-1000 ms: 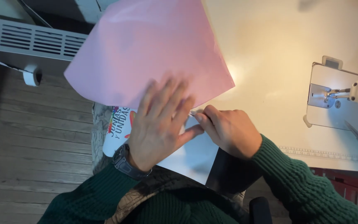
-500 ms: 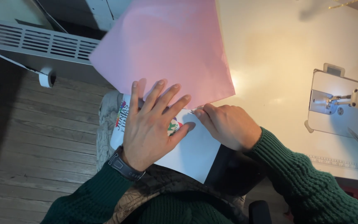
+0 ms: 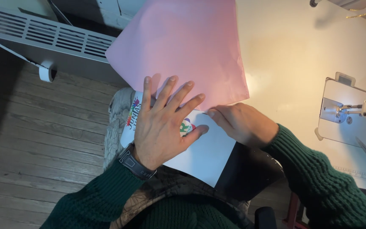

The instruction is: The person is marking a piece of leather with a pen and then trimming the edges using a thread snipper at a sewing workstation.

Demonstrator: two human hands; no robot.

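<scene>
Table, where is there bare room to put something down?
The table is bare between the pink sheet and the sewing machine. It is crowded near the left hand and right hand, pressing on the white sheet.

head view | from above, facing straight down | close over lap and table edge point(image 3: 301, 63) | single view
</scene>
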